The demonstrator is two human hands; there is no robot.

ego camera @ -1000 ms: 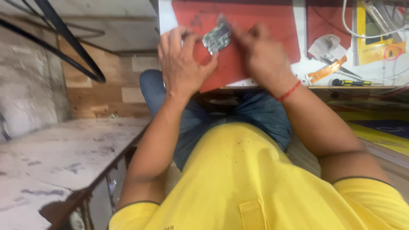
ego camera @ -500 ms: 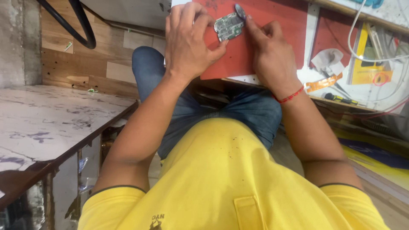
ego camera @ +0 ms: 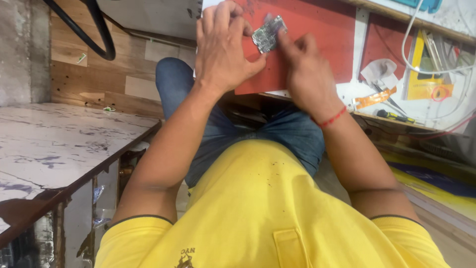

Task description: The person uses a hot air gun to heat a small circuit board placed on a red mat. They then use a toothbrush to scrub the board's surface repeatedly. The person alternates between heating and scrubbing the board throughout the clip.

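A small green circuit board (ego camera: 268,34) with metal shields lies on a red mat (ego camera: 317,34) on the workbench. My left hand (ego camera: 223,49) pinches the board's left and lower edge with thumb and fingers. My right hand (ego camera: 303,69), with a red thread on its wrist, presses a fingertip onto the board's right end. Whether that hand also holds a small tool is not visible. Both forearms reach forward over my yellow shirt and blue jeans.
Right of the mat lie a crumpled white cloth (ego camera: 378,71), an orange strip (ego camera: 375,98), a dark-handled screwdriver (ego camera: 396,117), a yellow flat item (ego camera: 425,74) and white cables (ego camera: 421,44). A marbled white table (ego camera: 54,144) stands at my left. A black cable (ego camera: 94,34) loops above it.
The view has shifted, so hands and board sit more central. My right fingertip has moved onto the board's right end. My left hand keeps its hold.
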